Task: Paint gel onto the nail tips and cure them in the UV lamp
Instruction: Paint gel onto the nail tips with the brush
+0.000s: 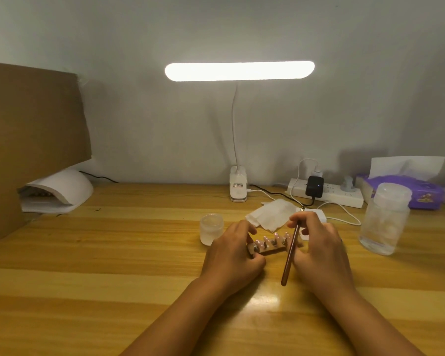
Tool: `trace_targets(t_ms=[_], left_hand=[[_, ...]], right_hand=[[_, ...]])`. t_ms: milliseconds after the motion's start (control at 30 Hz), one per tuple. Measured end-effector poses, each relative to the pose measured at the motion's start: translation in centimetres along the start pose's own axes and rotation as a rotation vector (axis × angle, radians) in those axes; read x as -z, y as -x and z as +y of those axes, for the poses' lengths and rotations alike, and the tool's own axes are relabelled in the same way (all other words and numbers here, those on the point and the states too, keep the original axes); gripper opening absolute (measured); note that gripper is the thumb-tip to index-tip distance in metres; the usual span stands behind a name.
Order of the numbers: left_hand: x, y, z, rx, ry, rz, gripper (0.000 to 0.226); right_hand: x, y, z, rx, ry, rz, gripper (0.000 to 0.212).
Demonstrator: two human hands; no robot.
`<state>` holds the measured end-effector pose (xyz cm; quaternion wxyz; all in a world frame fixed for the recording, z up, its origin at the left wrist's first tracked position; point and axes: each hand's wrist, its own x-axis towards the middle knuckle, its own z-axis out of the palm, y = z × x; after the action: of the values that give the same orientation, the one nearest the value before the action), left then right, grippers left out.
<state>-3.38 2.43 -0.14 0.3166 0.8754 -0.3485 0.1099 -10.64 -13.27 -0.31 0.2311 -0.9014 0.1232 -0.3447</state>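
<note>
Head view: low in the centre of the frame, both hands meet over a small brown holder [267, 247] that lies on the desk [113, 253] and carries a row of pinkish nail tips [265, 238] standing upright. The left hand [231, 250] has its fingers curled round the holder's left end. The right hand [316, 242] pinches a reddish-brown brush [289, 255] between thumb and fingers. The brush lies slantwise across the holder's right end, its handle pointing toward the lower centre and its head hidden up by the fingertips, so whether it carries gel cannot be told. A frosted gel jar [211, 228] stands just left of the left hand, and a crumpled white wipe [270, 214] lies just behind the hands. The white UV lamp [59, 188] sits well apart at middle left, beside a cardboard sheet [34, 140]. If the tips are wet, the likeliest trouble is smearing: the brush handle crosses close over the row, and the fingers crowd both ends. A tilt while the holder is lifted toward the lamp could let gel run or shake a tip loose. The left wrist could also knock the jar, and a tall clear bottle [384, 219] stands at right within reach of an elbow.
</note>
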Motion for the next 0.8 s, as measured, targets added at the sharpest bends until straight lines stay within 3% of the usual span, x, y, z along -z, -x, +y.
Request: trace_targets(t_ms=[800], left_hand=[[-0.2, 0.2, 0.8, 0.106, -0.114, 0.086, 0.029]], right_hand=[[0.5, 0.4, -1.4, 0.086, 0.133, -0.083, 0.035]])
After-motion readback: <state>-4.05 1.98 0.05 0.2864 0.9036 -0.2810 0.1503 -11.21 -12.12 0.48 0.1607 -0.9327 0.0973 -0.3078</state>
